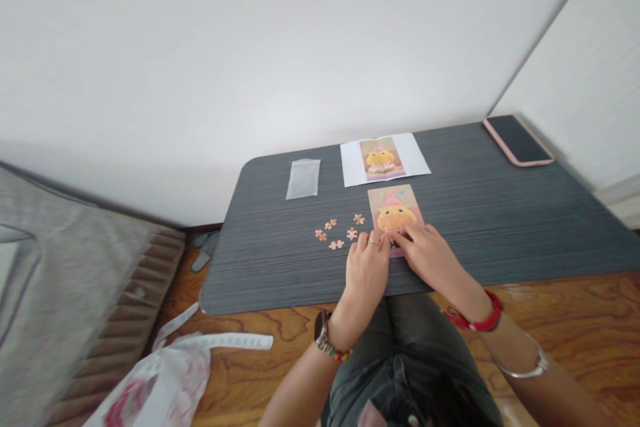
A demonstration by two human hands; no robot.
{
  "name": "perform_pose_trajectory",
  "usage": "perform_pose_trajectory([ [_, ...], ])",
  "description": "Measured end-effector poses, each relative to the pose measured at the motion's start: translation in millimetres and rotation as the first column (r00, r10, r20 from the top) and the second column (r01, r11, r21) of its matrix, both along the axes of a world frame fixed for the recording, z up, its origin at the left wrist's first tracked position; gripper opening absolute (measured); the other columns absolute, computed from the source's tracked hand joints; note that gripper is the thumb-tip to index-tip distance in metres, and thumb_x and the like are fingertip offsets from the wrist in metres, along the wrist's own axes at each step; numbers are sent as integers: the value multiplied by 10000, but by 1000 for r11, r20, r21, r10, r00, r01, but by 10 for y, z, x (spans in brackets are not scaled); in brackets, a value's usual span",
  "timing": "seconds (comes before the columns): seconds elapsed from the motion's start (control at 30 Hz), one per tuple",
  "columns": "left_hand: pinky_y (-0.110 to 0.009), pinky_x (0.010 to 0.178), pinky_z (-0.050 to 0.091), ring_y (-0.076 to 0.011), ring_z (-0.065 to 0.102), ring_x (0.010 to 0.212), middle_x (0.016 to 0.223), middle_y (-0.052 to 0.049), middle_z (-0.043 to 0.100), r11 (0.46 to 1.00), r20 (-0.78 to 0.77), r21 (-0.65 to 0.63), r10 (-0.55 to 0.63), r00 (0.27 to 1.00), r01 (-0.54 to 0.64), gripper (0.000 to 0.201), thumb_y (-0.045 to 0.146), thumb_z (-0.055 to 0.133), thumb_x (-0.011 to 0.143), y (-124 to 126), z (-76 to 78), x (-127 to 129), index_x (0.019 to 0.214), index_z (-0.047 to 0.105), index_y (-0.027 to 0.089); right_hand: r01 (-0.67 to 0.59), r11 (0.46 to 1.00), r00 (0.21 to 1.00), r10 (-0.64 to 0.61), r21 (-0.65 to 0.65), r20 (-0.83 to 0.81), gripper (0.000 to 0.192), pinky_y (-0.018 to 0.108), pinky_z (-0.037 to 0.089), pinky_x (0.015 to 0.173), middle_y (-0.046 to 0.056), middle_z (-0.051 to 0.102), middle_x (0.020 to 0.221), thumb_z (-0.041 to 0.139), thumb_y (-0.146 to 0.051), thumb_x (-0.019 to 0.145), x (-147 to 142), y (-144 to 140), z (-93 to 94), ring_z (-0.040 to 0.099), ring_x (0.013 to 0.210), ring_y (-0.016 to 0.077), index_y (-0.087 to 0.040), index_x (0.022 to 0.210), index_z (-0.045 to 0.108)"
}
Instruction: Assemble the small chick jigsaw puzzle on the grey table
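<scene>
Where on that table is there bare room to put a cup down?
Bare table lies between the puzzle and the phone, and at the left edge below the clear bag. It is crowded around the loose pieces and both hands.

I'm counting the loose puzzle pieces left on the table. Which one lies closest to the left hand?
The loose piece just left of the puzzle, almost at the left hand's fingertips. The other four pieces lie farther left or farther back.

On the table, loose pieces lie left of the puzzle, the reference sheet behind it, a phone apparently far right.
</scene>
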State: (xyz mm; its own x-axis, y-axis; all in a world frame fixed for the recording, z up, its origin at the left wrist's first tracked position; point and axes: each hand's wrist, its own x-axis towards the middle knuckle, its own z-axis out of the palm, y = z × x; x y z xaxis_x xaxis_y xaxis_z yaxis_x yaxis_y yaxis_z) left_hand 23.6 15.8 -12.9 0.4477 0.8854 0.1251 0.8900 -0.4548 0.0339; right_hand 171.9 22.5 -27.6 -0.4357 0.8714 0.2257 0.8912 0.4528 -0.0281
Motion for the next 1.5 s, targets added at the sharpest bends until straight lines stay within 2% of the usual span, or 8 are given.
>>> perform_pose_trajectory([
  [0.13,-314,689,485,-210,520,864,924,-74,548,1000,16,-22,18,1000,-17,305,114,400,870,-28,-3,-3,1121,554,194,2,1000,1000,-1,27,-14,233,308,325,686,76,601,850,466,-112,853,14,-58,6,536,769,190,-154,983,655],
  [0.33,-309,752,491,-181,514,852,957,-72,509,997,206,-33,68,976,-63,384,71,416,839,-144,-128,-229,1181,525,208,50,999,996,-50,0,-68,277,307,345,675,77,603,866,458,-110,853,74,-147,-73,533,738,181,-170,1045,649],
  [0.53,-339,762,500,-191,505,835,909,-72,502,961,352,78,222,909,-265,212,153,483,842,-199,-171,-678,1004,619,168,30,999,979,-26,17,-203,294,320,381,733,94,600,928,435,-100,854,-53,-174,-15,536,819,194,-164,1058,637],
  [0.67,-351,760,501,-206,512,851,903,-64,507,928,355,61,324,877,-368,194,164,537,812,-134,-163,-863,982,628,183,16,1000,958,-20,-15,-287,223,325,386,728,81,590,857,447,-157,868,-336,-77,40,532,805,197,-178,921,662],
  [0.8,-344,745,502,-205,514,848,889,-57,504,926,358,57,329,874,-372,184,154,562,788,-66,-171,-899,952,635,191,50,996,964,-68,-74,-258,162,341,380,717,92,570,872,496,-195,846,-632,94,32,530,809,209,-171,884,651],
  [0.97,-340,767,491,-187,509,830,883,-57,509,942,368,12,307,877,-335,126,134,550,800,-8,-141,-875,868,642,186,-15,995,960,-14,-102,-280,135,327,375,744,80,560,893,511,-163,837,-830,174,25,523,842,198,-174,877,640],
  [1.2,-344,792,479,-195,503,859,901,-66,511,944,353,-47,322,879,-327,95,126,520,826,44,-156,-879,781,595,162,-58,988,974,25,-143,-226,157,309,366,723,68,561,873,489,-162,862,-917,181,-12,523,823,179,-166,803,634],
  [1.5,-351,768,480,-193,492,824,866,-57,504,966,300,24,239,923,-258,107,93,497,817,47,-160,-899,785,564,169,-94,994,979,81,-61,-186,143,303,360,698,65,545,853,493,-164,864,-921,233,-26,497,835,190,-167,789,615],
])
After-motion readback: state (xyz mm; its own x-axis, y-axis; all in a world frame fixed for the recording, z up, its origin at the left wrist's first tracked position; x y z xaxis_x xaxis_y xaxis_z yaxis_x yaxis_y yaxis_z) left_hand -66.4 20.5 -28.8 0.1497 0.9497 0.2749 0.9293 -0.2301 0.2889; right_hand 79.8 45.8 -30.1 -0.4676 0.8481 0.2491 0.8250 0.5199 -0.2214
